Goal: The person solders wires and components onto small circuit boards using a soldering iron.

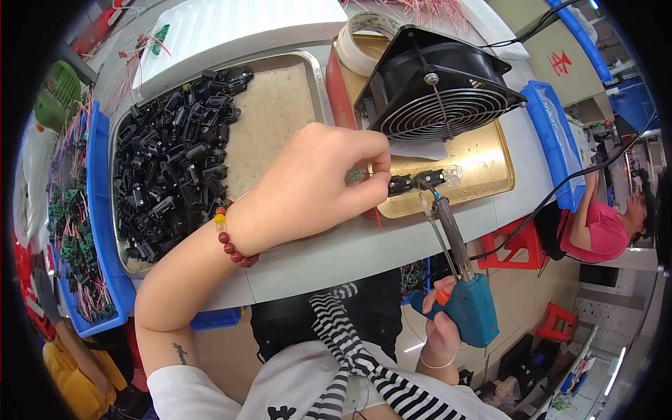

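My left hand (pixel 332 168) reaches over the gold tray (pixel 490 164), thumb and forefinger pinched together. Between those fingers shows a bit of a small green circuit board (pixel 355 176), mostly hidden, and a red wire (pixel 379 221) hangs below. Right by the fingertips, small black plastic connectors (pixel 428 178) lie in a row on the tray. My right hand (pixel 442 329) is wrapped round the handle of a teal soldering gun (pixel 474 311) with an orange trigger. Its long barrel points up and away, and the tip is at the connectors.
A black fan (pixel 444 87) with a round wire grille stands over the gold tray, beside a tape roll (pixel 364 43). At left, a metal tray (pixel 318 77) holds many black connectors (pixel 178 154). Blue bins (pixel 105 231) flank the table. A person (pixel 595 224) sits at right.
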A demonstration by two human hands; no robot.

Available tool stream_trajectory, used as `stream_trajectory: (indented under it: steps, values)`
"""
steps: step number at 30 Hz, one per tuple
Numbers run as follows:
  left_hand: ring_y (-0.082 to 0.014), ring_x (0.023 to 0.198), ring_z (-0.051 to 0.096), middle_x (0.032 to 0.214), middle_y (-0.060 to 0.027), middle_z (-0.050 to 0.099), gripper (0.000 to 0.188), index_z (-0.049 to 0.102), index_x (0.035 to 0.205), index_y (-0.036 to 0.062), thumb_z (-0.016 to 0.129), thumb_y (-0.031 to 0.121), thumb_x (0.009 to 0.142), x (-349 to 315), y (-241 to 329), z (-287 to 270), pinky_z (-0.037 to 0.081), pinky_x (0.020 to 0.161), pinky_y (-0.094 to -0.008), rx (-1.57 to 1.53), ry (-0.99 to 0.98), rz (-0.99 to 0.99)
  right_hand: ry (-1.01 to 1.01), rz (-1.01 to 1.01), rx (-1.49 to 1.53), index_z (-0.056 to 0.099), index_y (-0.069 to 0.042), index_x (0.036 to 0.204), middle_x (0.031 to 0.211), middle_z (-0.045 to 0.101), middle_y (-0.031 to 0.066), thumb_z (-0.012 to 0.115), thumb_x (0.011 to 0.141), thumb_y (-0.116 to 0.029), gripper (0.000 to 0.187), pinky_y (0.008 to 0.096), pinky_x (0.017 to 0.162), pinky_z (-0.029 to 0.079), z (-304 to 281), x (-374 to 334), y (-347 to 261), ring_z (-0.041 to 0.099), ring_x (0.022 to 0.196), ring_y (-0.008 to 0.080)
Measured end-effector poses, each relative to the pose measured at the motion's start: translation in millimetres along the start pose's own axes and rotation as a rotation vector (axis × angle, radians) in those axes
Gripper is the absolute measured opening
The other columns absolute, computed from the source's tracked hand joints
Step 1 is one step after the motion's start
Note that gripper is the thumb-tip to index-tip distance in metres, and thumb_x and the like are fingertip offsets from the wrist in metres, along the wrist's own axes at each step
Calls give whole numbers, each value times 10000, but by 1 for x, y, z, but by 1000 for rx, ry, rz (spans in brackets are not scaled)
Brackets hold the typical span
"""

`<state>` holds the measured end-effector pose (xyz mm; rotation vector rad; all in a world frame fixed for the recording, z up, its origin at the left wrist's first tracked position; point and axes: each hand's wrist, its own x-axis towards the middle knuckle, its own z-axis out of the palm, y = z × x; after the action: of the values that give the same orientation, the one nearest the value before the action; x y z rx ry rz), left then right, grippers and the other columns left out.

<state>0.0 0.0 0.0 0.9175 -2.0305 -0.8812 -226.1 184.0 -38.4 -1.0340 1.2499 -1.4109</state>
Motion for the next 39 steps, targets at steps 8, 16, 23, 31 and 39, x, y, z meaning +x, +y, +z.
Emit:
stream_trajectory:
  steps: [8, 16, 23, 31, 39]
  values:
    - [-214, 598, 618, 643, -118, 599, 95, 597, 737, -5, 602, 89, 743, 2, 5, -8, 478, 582, -296, -25, 5, 7, 52, 21, 10, 497, 17, 1152, 842, 560, 66, 679, 749, -213, 498, 211, 575, 377, 1, -2, -3, 504, 697, 92]
    - [-288, 741, 614, 819, -122, 623, 165, 604, 904, 19, 658, 152, 821, 2, 8, -28, 487, 675, -357, -75, -361, 128, 27, -11, 136, 488, 8, 1155, 1067, 528, 101, 688, 744, -196, 501, 253, 661, 419, -6, -4, 12, 529, 759, 136]
    - [-307, 755, 580, 793, -112, 572, 119, 607, 859, 37, 650, 137, 810, 1, 11, -35, 476, 677, -392, 169, -282, 263, -15, -29, 126, 523, 5, 1169, 1099, 529, 96, 687, 748, -196, 495, 259, 681, 431, -10, 2, 11, 538, 778, 144]
    - [-277, 790, 555, 849, -90, 536, 141, 584, 839, 54, 678, 124, 762, 2, 13, -36, 465, 703, -373, 309, -223, 329, -1, -20, 112, 536, 6, 1172, 1099, 532, 87, 691, 749, -205, 497, 260, 683, 433, -7, 4, 8, 538, 781, 140]
    - [-222, 858, 517, 886, -53, 518, 164, 561, 796, 65, 694, 136, 733, 0, 27, -36, 443, 744, -339, 508, -131, 355, 7, -45, 82, 541, 16, 1162, 1084, 536, 95, 673, 746, -192, 484, 262, 688, 434, -8, 4, 8, 538, 784, 141]
